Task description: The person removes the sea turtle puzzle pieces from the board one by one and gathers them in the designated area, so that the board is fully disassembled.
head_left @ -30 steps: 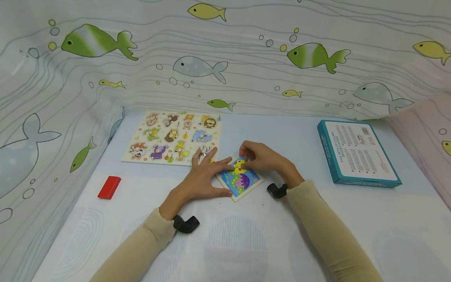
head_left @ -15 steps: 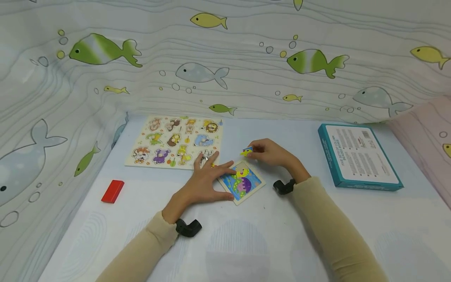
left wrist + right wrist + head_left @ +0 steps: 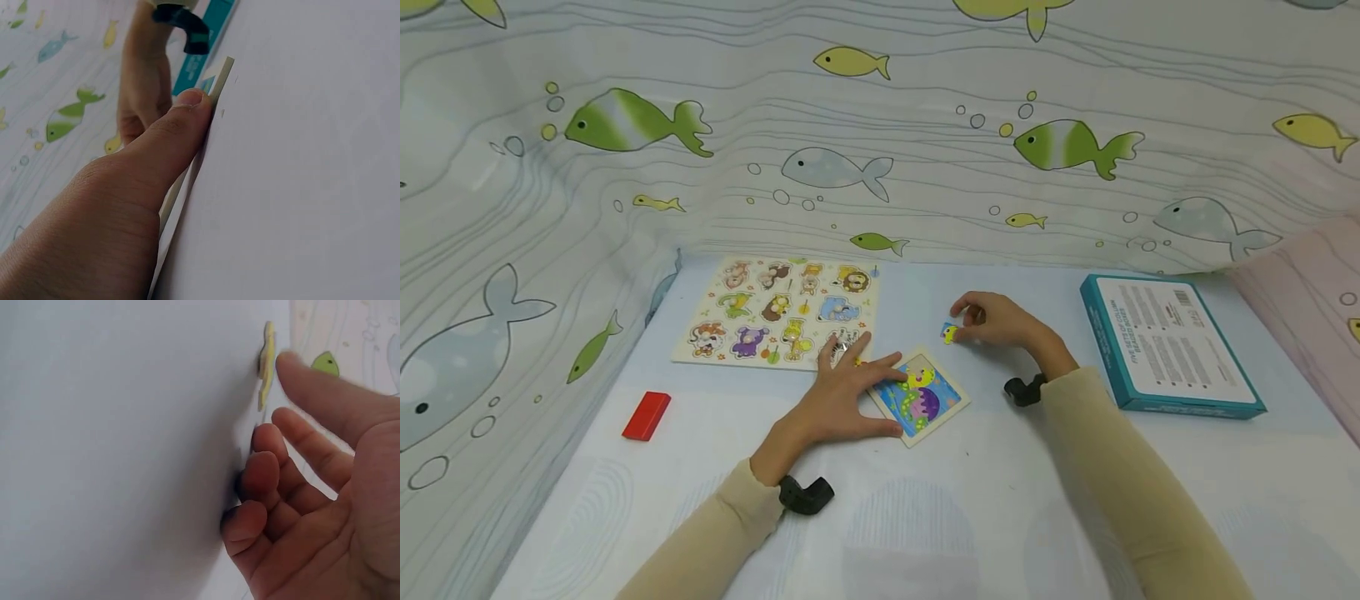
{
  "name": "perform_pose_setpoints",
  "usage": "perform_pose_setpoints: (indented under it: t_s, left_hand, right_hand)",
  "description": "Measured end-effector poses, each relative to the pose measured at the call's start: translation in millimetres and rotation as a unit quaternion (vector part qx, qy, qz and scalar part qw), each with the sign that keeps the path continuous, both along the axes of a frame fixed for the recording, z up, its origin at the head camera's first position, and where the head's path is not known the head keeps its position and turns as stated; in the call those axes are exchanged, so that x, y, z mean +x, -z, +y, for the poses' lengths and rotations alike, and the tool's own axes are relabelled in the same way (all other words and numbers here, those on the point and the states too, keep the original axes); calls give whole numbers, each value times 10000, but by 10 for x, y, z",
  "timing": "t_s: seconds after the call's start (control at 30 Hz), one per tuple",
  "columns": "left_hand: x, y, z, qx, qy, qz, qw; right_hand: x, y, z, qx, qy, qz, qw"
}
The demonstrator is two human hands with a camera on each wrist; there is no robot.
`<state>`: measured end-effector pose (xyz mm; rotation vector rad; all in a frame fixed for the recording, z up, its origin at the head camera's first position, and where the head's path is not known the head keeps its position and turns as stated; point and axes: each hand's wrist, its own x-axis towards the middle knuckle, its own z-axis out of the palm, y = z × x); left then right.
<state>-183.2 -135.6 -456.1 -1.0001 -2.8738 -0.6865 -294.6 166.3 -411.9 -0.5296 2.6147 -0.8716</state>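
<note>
Small puzzle (image 3: 929, 405): left side partly covered by left hand (image 3: 841, 403).

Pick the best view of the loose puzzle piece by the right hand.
Head view: the loose puzzle piece shows its yellow-and-blue printed face there, beside the right hand. The right wrist view shows it nearly edge-on, so the picture on it can't be read. In the left wrist view, I can't make it out.

The person wears beige sleeves (image 3: 707, 533) and curved black wrist pieces (image 3: 806, 495).
</note>
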Motion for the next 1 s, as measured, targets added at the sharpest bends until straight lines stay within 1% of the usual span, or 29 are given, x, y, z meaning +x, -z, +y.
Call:
perform_pose_setpoints:
  t_s: [0.2, 0.33, 0.57, 0.83, 1.0]
  left_hand:
    - [-3, -10, -4, -15, -44, 18, 10000]
    - [-1, -23, -8, 13, -16, 13, 10000]
    - [3, -40, -13, 21, -19, 96, 10000]
    - [25, 10, -22, 37, -27, 20, 10000]
    - [32, 11, -3, 60, -3, 71, 10000]
  right_hand:
    - [-3, 30, -36, -5, -76, 206, 9998]
    - [-26, 35, -55, -11, 19, 317, 9995]
    - [-153, 56, -105, -172, 195, 377, 9989]
    - [-279, 126, -161, -195, 212, 578, 9979]
    - [-313, 133, -207, -177, 452, 598, 9970]
